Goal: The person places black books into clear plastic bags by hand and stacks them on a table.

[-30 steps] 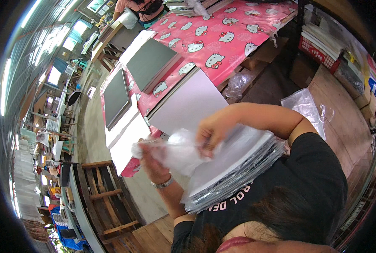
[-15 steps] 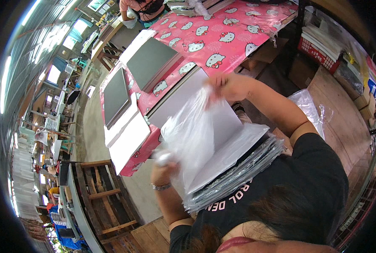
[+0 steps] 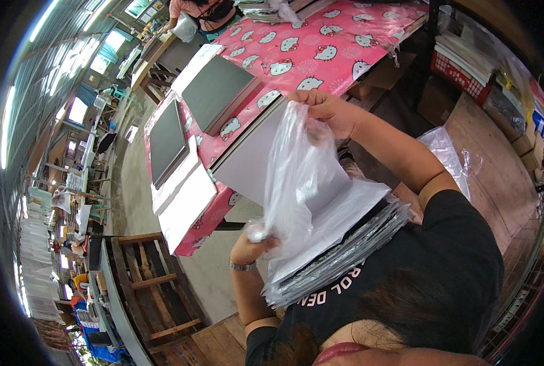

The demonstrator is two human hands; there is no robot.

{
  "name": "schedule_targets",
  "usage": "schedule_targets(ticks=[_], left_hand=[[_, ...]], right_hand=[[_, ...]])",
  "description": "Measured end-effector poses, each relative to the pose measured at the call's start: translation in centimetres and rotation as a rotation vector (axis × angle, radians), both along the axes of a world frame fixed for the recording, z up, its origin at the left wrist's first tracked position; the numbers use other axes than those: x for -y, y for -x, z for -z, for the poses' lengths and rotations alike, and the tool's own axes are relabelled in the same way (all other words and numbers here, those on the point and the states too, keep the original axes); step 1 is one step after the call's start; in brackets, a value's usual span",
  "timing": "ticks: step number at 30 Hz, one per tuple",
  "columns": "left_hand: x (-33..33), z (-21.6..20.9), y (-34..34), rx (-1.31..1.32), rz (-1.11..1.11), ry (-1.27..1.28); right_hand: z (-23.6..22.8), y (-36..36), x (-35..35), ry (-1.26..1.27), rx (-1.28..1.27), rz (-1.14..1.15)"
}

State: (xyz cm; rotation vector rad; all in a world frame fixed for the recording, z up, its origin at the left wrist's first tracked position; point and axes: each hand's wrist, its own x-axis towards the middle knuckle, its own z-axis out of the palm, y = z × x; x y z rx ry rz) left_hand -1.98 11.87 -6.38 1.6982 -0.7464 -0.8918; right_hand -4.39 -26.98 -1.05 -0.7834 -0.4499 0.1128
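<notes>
A thin clear plastic bag point(image 3: 299, 165) is stretched between my two hands. My right hand point(image 3: 325, 114) pinches its far upper corner near the table edge. Lower down on the left, my left hand point(image 3: 252, 247) is closed on the bag's other side, where the plastic bunches up. The bag hangs over a white sheet point(image 3: 345, 216). Under it, close to my body, lies a stack of dark flat pieces in clear plastic point(image 3: 345, 250). Behind the bag, at the table edge, a pale panel with dark layers point(image 3: 247, 161) is partly hidden.
A table with a pink cartoon-cat cover point(image 3: 320, 36) bears a thick dark-grey stack point(image 3: 217, 91), a thinner dark stack point(image 3: 168, 143) and white sheets point(image 3: 186, 201). A wooden pallet point(image 3: 153, 283) stands left, a red basket point(image 3: 458, 76) right. Another person point(image 3: 208, 15) works at the far end.
My right hand has moved slightly up and left, pulling the bag more upright. My left hand has shifted a little right. The other person's arm has moved.
</notes>
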Motion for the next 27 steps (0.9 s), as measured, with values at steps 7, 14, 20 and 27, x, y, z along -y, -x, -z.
schedule_targets(ticks=[7, 14, 20, 27], left_hand=[[0.8, -0.5, -3.0, -0.162, -0.621, 0.763], [4.5, -1.1, -8.8, 0.503, -1.048, 0.118], [6.4, -1.2, -4.0, 1.001, -0.917, 0.033], [3.4, -6.1, 2.4, 0.901, -0.745, -0.226]], right_hand=[[0.2, 0.5, 0.9, 0.239, -0.1, -0.037], [1.3, -3.1, -1.0, 1.015, 0.156, 0.875], [3.1, 0.2, -1.8, 1.254, 0.375, 1.148], [1.0, 5.9, -1.4, 1.384, 0.48, 0.977]])
